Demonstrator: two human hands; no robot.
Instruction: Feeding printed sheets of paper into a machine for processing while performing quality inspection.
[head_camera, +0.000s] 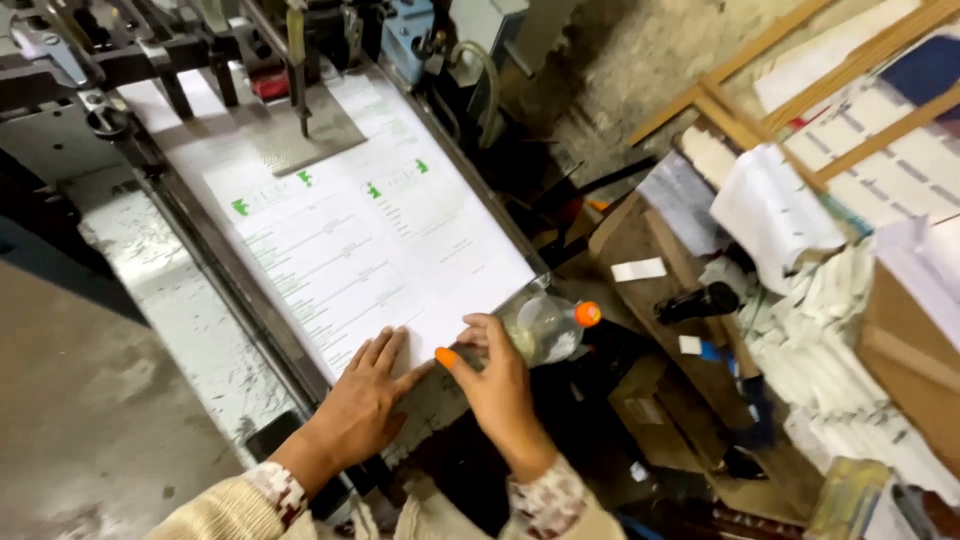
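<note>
A stack of white printed sheets (370, 240) with green marks lies on the feed board of a printing machine (200, 330). My left hand (365, 400) rests flat, fingers spread, on the near edge of the stack. My right hand (495, 385), its thumbnail painted orange, touches the stack's near right corner. Its fingers lie against a clear plastic bottle (545, 325) with an orange cap, which stands tilted beside the stack. I cannot tell whether that hand grips the bottle.
Dark metal machine parts (120, 50) and a blue unit (405, 35) stand at the far end. To the right are wooden frames (760, 90), piles of paper (800, 290), cardboard (910, 360) and a black marker (700, 303). Concrete floor (90, 420) lies to the left.
</note>
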